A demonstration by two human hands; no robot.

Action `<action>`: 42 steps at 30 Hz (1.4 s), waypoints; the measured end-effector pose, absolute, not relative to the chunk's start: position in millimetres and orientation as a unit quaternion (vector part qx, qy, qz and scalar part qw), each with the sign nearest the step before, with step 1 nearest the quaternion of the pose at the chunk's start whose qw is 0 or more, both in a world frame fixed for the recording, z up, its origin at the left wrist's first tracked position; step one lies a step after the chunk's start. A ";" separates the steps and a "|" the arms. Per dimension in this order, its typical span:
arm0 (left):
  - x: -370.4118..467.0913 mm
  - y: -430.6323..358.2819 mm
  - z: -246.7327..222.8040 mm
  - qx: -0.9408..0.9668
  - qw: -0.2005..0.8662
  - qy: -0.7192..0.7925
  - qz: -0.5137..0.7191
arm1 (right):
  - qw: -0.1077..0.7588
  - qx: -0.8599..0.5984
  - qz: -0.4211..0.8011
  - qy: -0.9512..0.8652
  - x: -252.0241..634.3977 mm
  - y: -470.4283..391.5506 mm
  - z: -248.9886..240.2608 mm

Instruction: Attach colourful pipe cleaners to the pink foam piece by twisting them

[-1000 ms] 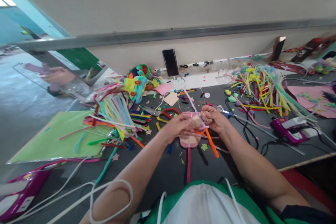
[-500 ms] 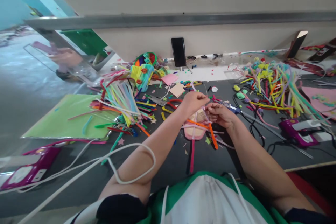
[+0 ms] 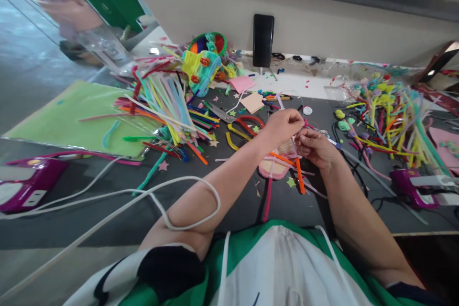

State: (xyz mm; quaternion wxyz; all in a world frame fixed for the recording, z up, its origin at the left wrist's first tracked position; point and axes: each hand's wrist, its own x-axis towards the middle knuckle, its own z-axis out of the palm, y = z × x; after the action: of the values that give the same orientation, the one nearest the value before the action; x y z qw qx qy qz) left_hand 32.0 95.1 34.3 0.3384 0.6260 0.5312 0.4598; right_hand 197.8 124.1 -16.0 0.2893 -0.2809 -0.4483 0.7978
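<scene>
My left hand (image 3: 285, 124) is closed, its thumb and fingertips pinched over the upper part of a pale pink, sole-shaped piece (image 3: 273, 170). What those fingers hold is too small to make out. Beside it, my right hand (image 3: 317, 147) is closed too, its fingertips on a lilac pipe cleaner (image 3: 293, 146), almost meeting the left ones. An orange pipe cleaner (image 3: 300, 177) crosses the pink piece and bends toward me. From its near end a dark pink pipe cleaner (image 3: 267, 200) sticks out. Both hands partly hide the piece.
Left are a pipe cleaner bundle (image 3: 168, 105), a green sheet (image 3: 68, 114) and scissors (image 3: 220, 113). Red-handled pliers (image 3: 247, 124) lie by my left forearm. A phone (image 3: 263, 40) leans on the wall. Right are more pipe cleaners (image 3: 390, 119) and a purple power strip (image 3: 412, 186). A white cable (image 3: 143, 196) crosses my left arm.
The view has tipped downward and shifted, so the table sits higher in the picture. Both hands stay pinched close together over the pink piece, with only slight finger movement.
</scene>
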 end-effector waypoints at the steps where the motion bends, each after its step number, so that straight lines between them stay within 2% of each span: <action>1: 32.1 95.2 34.1 0.628 0.336 0.531 0.460 | 0.291 -0.285 0.796 -0.448 197.4 123.7 -15.5; 34: 33.9 95.0 32.4 0.622 0.312 0.556 0.453 | 0.296 -0.316 0.788 -0.438 192.1 123.3 -17.4; 39: 32.0 98.0 32.5 0.607 0.309 0.571 0.459 | 0.305 -0.333 0.753 -0.477 192.3 119.8 -9.9; 42: 29.4 99.3 33.0 0.592 0.311 0.571 0.477 | 0.301 -0.378 0.682 -0.549 192.8 116.1 -4.2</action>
State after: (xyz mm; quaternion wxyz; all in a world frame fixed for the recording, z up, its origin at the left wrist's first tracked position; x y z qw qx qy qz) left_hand 29.4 99.3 33.0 0.3110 0.5919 0.5706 0.4768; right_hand 192.8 116.1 -4.2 0.3015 -0.3784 -0.5489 0.6817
